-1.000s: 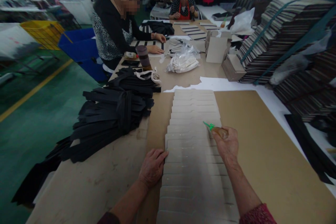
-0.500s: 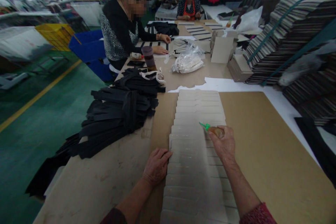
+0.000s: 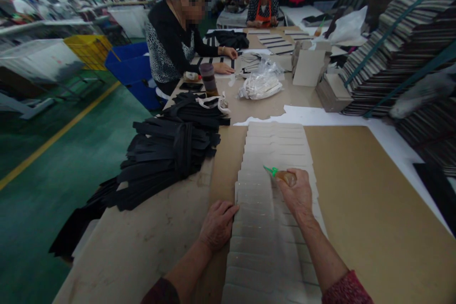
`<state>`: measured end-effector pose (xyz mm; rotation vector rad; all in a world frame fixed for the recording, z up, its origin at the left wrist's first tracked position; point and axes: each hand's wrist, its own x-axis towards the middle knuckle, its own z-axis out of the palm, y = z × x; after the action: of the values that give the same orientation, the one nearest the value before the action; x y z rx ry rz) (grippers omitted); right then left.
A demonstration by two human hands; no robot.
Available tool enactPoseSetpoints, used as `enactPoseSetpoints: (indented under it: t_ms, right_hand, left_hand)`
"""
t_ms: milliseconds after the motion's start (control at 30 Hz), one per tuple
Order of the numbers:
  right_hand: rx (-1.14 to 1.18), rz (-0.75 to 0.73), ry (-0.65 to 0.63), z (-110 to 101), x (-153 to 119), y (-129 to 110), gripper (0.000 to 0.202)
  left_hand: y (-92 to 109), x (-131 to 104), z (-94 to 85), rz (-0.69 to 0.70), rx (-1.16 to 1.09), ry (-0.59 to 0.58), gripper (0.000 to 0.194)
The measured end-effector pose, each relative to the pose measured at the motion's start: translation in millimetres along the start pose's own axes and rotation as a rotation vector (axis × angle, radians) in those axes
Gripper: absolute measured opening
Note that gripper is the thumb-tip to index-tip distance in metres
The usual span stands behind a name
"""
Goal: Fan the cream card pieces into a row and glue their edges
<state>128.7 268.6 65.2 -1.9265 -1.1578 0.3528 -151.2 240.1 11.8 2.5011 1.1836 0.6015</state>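
A long row of overlapping pale card pieces runs away from me over a brown board. My right hand is wrapped round a small bottle of amber liquid. Its green nozzle points left, over the middle of the row. My left hand rests at the row's left edge, fingertips touching the cards and holding nothing. Its fingers lie close together, bent only a little. Small shiny spots show on several cards nearer to me.
Black strips are heaped at the left. Beyond the board stand a dark cup and a plastic bag. Tied stacks rise at the right. A person works across the table at the left, another farther back.
My right hand has moved a little to the left across the row with the bottle. My left hand stays at the row's edge. The whole view has shifted slightly.
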Motion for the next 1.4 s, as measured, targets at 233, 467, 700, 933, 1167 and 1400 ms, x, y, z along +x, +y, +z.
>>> enactPoseSetpoints:
  t_ms: [233, 467, 700, 933, 1167, 1400]
  right_hand:
    - [-0.008, 0.003, 0.004, 7.3, -3.1, -8.4, 0.039]
    - [0.003, -0.08, -0.079, 24.5, -8.0, -21.3, 0.035]
    - [-0.01, -0.1, -0.074, 32.1, -10.5, -29.1, 0.033]
    - [-0.018, -0.117, -0.103, 41.6, -14.2, -34.0, 0.033]
    - [-0.015, -0.136, -0.116, 46.1, -16.1, -39.6, 0.029]
    - [0.003, -0.076, -0.072, 32.2, -13.9, -26.2, 0.035]
  left_hand:
    - [1.2, -0.6, 1.4, -0.004, -0.016, 0.005, 0.032]
    - [0.0, -1.5, 1.4, -0.02, -0.012, -0.028, 0.034]
    - [0.7, -1.6, 2.1, -0.04, -0.03, -0.05, 0.035]
    - [1.9, -0.3, -1.2, -0.042, -0.04, -0.054, 0.034]
    - [1.8, -0.7, 0.4, -0.045, -0.047, -0.054, 0.035]
    - [3.8, -0.9, -2.1, -0.043, -0.021, -0.055, 0.037]
